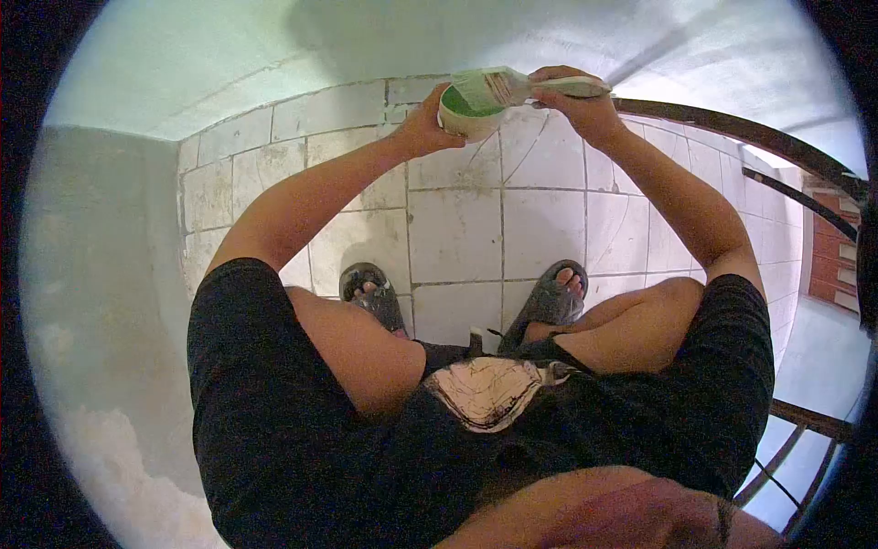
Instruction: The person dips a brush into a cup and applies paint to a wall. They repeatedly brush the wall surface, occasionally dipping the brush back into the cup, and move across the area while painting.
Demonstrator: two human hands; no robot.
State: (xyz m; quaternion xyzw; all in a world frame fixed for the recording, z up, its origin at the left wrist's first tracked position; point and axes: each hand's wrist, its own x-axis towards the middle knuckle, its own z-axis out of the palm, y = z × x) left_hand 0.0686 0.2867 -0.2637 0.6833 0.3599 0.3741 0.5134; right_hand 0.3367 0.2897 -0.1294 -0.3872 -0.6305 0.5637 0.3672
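Note:
My left hand (430, 125) is wrapped round the side of a small pale tub (471, 126) with green paint (455, 100) inside. In my right hand (578, 102) is a wide paintbrush (498, 89), gripped by its light handle, fingers close to the ferrule. Its pale, paint-coated bristles point left and lie over the tub's rim, covering part of the opening. Both hands are held out in front of me, close to the wall, above the tiled floor.
A pale green wall (366, 41) rises ahead, and a grey wall (101, 274) stands on the left. Dark metal bars (741, 128) run along the right. White tiles (455, 233) cover the floor under my sandals (549, 302).

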